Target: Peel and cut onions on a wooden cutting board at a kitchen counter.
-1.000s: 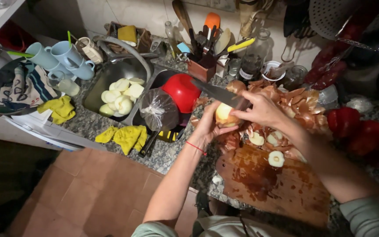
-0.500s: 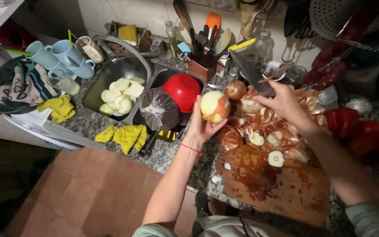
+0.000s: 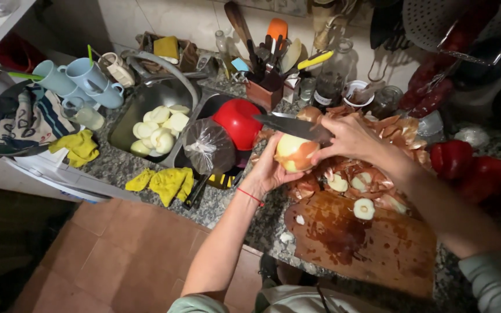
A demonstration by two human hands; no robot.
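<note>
**a:** what's changed on your feed?

**b:** the onion (image 3: 294, 153) is lower now. half a second back i saw it held up higher near the red bowl (image 3: 240, 120), with the knife (image 3: 292, 126) hand off to the side. now the left hand (image 3: 271, 168) cups it from below over the pile of skins (image 3: 378, 156), and the right hand (image 3: 352, 138) is back on it, closed round the knife handle, blade pointing left across the top, fingertips pinching at the skin.

**a:** so peeling?

**b:** i'd say so, skin is half off. peeled ones sit in the sink (image 3: 140, 110), cut ends on the wooden board (image 3: 378, 249).
</note>
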